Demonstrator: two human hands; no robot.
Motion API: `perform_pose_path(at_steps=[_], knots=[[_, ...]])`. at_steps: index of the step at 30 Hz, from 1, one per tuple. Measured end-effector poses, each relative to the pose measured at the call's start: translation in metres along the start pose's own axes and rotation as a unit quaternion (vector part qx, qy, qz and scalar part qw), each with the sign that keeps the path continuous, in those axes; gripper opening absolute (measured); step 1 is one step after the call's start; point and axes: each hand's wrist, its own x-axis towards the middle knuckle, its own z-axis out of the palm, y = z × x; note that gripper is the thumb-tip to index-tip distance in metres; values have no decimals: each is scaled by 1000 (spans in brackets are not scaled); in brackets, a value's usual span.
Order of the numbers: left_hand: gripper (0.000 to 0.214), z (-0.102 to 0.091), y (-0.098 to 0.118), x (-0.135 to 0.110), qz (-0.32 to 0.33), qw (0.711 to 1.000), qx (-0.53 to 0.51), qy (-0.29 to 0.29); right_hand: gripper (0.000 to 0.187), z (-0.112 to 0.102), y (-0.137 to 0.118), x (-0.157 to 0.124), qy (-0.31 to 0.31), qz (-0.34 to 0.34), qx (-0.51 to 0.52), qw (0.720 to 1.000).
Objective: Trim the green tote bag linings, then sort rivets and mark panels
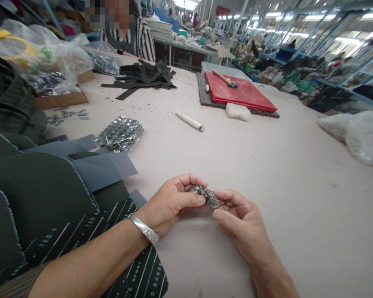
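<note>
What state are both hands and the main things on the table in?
Left hand: pinching small metal pieces
Right hand: fingertips at those pieces, grip unclear
Clear bag of shiny parts: bulging
Black strips: loosely heaped
Hammer: lying on red slab
White-handled tool: lying down

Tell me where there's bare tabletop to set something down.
The widest nearly bare patch of table lies between the right hand and the plastic bag. Another separates the white tool from the left hand. Crowded: the left, with dark panels, bagged metal pieces, black strips.
</note>
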Motion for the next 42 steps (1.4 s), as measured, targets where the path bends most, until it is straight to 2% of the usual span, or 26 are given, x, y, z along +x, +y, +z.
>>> perform_pose_path(at_steps=[5,10,18,28,32,42], knots=[[33,0,-1,1,-21,1000,17,14,20,7,-3,-1,12,-10,-57,998],[34,2,-2,-1,-31,999,-5,15,28,11,-7,-1,37,-6,-101,994],[37,3,-1,-2,-47,999,-8,5,36,5,-2,-1,23,-4,-109,994],[34,2,-4,-2,10,997,75,0,35,6,0,-3,62,-11,-129,990],[34,2,-3,-3,6,997,72,3,32,5,1,-3,46,-1,-103,994],[36,3,-1,-4,-45,998,18,-35,34,-1,-1,-3,18,46,-45,998]])
